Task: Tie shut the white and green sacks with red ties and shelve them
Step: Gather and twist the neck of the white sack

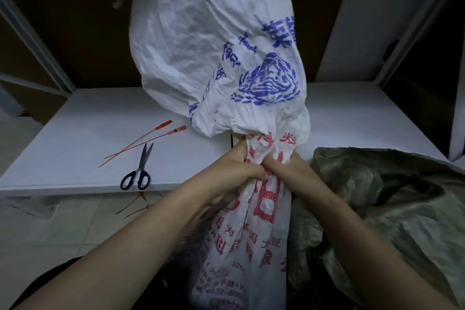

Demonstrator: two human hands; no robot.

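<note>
Printed on the white sack [216, 58]: blue Chinese characters around a blue emblem on the upper bulge, too warped to read. Lower down, red Chinese characters, also unclear, and near the bottom a partial number, "0532-80". Nothing else legible.

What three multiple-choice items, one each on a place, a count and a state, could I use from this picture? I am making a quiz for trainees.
1. Where do the scissors lie?
A. on the white shelf board, left of the sack
B. on the floor
C. inside the green sack

2. How many red ties lie on the board?
A. none
B. two
C. five

3. What state is the white sack in?
A. tied with a red tie
B. neck bunched in both hands, no tie on it
C. lying flat and open

Key: 1 A, the scissors rest near the board's front edge. 2 B, two red heads show. 3 B, left hand and right hand squeeze the neck.
</note>
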